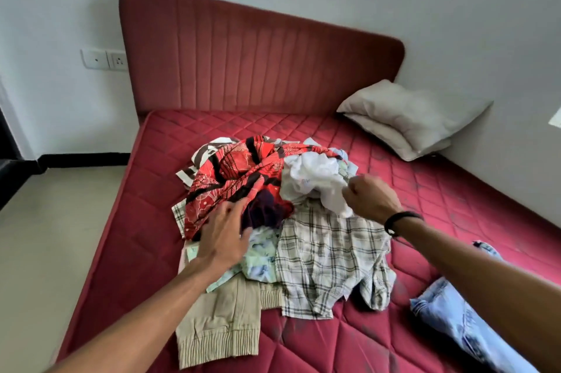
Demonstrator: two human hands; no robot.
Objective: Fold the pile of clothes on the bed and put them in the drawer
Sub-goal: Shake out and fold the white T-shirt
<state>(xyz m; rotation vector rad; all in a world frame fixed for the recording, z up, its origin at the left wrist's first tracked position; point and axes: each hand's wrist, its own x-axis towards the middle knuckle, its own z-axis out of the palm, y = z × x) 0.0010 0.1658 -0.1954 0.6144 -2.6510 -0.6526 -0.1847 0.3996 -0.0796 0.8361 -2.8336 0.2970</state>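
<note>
A loose pile of clothes lies in the middle of the red quilted mattress (158, 220). On top are a red and black patterned garment (239, 172) and a crumpled white garment (312, 178). Below them spread a plaid shirt (331, 260), a pale green and blue piece (261, 257) and beige trousers (218, 321). My left hand (224, 236) reaches over the pile with fingers spread, touching the red garment's lower edge. My right hand (370, 199), with a black wristband, pinches the white garment's right edge.
Light blue jeans (455, 321) lie apart at the mattress's right front. Two grey pillows (406, 120) are stacked at the far right against the wall. A red padded headboard (258, 53) stands behind. Pale floor (45, 236) runs along the bed's left side. No drawer is in view.
</note>
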